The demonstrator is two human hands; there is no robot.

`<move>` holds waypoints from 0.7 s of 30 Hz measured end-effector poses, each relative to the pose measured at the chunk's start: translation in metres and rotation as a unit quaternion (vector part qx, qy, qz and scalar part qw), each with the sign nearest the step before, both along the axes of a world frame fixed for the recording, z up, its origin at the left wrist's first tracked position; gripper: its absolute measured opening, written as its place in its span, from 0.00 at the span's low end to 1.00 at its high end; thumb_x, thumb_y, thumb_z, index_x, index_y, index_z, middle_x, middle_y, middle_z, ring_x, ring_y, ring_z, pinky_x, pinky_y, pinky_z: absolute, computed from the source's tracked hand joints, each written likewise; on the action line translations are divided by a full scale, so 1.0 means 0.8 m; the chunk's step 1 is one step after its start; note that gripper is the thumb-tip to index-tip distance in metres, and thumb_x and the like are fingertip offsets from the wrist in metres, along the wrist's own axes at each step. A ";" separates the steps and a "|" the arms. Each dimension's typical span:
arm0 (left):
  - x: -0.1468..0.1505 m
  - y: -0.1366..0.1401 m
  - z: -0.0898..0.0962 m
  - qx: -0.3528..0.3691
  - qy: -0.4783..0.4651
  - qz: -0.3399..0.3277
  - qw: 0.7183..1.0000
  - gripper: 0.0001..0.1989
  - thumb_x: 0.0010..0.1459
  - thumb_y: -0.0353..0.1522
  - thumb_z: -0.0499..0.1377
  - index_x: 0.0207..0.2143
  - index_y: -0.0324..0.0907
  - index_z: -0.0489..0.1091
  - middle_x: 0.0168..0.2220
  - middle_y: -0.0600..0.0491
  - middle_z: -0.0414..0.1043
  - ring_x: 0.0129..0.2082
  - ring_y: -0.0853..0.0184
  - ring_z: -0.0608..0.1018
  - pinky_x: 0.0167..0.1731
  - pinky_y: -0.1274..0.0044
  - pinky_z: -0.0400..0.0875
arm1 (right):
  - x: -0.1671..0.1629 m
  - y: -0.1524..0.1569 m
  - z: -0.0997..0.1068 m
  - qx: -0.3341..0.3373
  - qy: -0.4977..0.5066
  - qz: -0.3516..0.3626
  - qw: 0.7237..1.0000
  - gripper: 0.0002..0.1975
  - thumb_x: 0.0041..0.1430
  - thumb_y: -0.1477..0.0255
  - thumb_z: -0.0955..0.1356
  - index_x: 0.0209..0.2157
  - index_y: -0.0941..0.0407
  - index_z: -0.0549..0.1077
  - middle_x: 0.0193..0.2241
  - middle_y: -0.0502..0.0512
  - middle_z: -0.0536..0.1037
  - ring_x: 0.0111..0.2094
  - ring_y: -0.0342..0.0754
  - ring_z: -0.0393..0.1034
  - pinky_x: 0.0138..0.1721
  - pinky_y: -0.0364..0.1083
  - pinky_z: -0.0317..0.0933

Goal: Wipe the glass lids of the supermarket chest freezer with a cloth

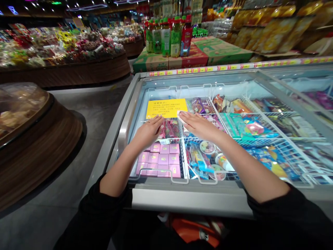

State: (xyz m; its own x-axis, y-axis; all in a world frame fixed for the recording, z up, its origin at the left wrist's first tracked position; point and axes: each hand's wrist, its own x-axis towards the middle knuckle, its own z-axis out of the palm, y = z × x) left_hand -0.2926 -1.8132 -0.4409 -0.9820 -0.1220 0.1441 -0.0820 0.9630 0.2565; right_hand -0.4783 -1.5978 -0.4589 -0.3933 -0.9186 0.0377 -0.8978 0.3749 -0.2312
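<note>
Stretched out over the glass lid (pixel 223 78) of a chest freezer, my left hand (pixel 152 129) lies flat near the lower edge of a yellow notice (pixel 166 107). My right hand (pixel 196 124) presses a folded white cloth (pixel 180 117) against the glass by the notice's lower right corner. Most of the cloth is hidden under the fingers. Below the glass, white wire baskets (pixel 184 159) hold frozen goods. Pink boxes (pixel 163 159) sit under my left forearm, and cups and blue packets (pixel 199 158) lie to the right of them.
A strip of price labels (pixel 197 69) runs along the freezer's back edge. Behind it, several bottles (pixel 166 38) stand on green and red cartons (pixel 187 61). Wood-sided display stands (pixel 65 73) are at the left beyond the grey floor (pixel 90 121). Something orange (pixel 195 231) shows below the freezer's front.
</note>
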 end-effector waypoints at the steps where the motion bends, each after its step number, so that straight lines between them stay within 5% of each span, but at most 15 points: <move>1: 0.000 0.000 0.000 -0.001 0.001 0.001 1.000 0.23 0.75 0.31 0.50 0.69 0.41 0.66 0.72 0.46 0.63 0.73 0.59 0.65 0.72 0.64 0.62 | -0.006 -0.006 -0.001 0.000 0.004 -0.016 1.000 0.32 0.76 0.59 0.53 0.77 0.46 0.51 0.77 0.50 0.52 0.77 0.55 0.45 0.76 0.63 0.41; 7: -0.011 0.015 0.005 -0.006 0.007 0.009 1.000 0.24 0.75 0.30 0.50 0.69 0.37 0.65 0.72 0.44 0.63 0.73 0.59 0.65 0.72 0.65 0.60 | -0.008 -0.015 0.003 0.008 0.009 -0.032 0.999 0.32 0.75 0.63 0.53 0.76 0.53 0.54 0.77 0.55 0.51 0.77 0.55 0.43 0.76 0.63 0.39; 13: -0.030 0.053 0.006 -0.018 0.021 -0.006 1.000 0.23 0.75 0.31 0.51 0.69 0.38 0.66 0.71 0.44 0.63 0.72 0.60 0.66 0.72 0.64 0.62 | -0.020 0.029 0.009 0.016 -0.025 0.042 0.999 0.31 0.75 0.57 0.54 0.76 0.45 0.54 0.76 0.49 0.54 0.77 0.55 0.45 0.75 0.65 0.42; 18: -0.053 0.079 0.007 -0.013 0.036 -0.001 0.999 0.23 0.74 0.29 0.51 0.68 0.37 0.66 0.71 0.43 0.64 0.72 0.60 0.66 0.72 0.64 0.62 | -0.043 0.012 0.004 0.001 0.008 -0.046 0.999 0.32 0.74 0.63 0.54 0.76 0.53 0.55 0.76 0.56 0.53 0.76 0.56 0.45 0.75 0.64 0.42; 21: -0.073 0.093 0.013 -0.009 0.043 0.015 0.999 0.23 0.74 0.29 0.51 0.68 0.37 0.66 0.71 0.43 0.64 0.72 0.60 0.67 0.72 0.65 0.61 | -0.036 -0.002 0.002 -0.013 0.021 -0.034 0.999 0.31 0.74 0.65 0.54 0.75 0.54 0.58 0.75 0.58 0.57 0.76 0.57 0.48 0.75 0.65 0.43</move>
